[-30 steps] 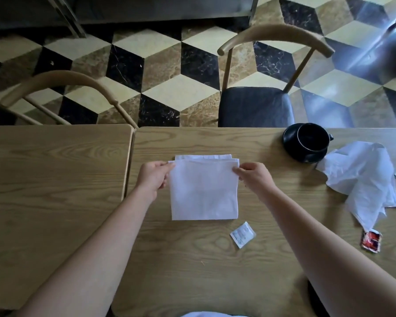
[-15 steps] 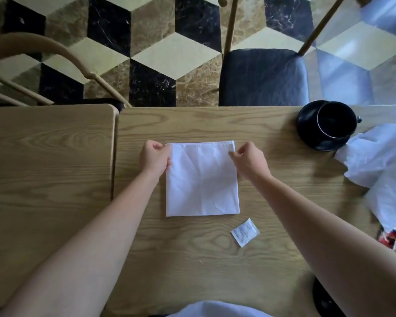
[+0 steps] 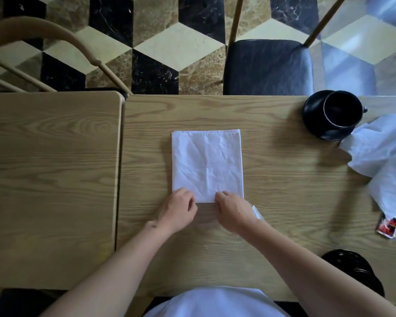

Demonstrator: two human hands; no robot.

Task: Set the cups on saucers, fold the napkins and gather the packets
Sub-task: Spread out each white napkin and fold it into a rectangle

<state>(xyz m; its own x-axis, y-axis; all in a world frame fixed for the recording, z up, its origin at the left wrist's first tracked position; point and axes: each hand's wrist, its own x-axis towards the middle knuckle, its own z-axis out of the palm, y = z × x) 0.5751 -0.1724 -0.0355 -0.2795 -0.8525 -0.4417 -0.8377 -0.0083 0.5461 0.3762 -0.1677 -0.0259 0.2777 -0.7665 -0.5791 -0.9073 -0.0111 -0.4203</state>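
A folded white napkin (image 3: 206,165) lies flat at the middle of the table (image 3: 284,179), its long sides running toward the far edge. The left hand (image 3: 177,210) grips the napkin's near left corner with curled fingers. The right hand (image 3: 234,212) pinches the near edge just beside it, fingers curled likewise. A white packet (image 3: 257,212) lies touching the right hand's outer side, mostly hidden by it. A black cup (image 3: 343,109) stands on a black saucer (image 3: 316,124) near the far right edge. An unfolded white napkin (image 3: 384,161) lies crumpled at the right edge, its tip overlapping the saucer's rim. A red packet (image 3: 388,226) lies at the crumpled napkin's near end. A second table (image 3: 50,179) adjoins on the left. A dark cushioned chair (image 3: 268,67) stands beyond the far edge.
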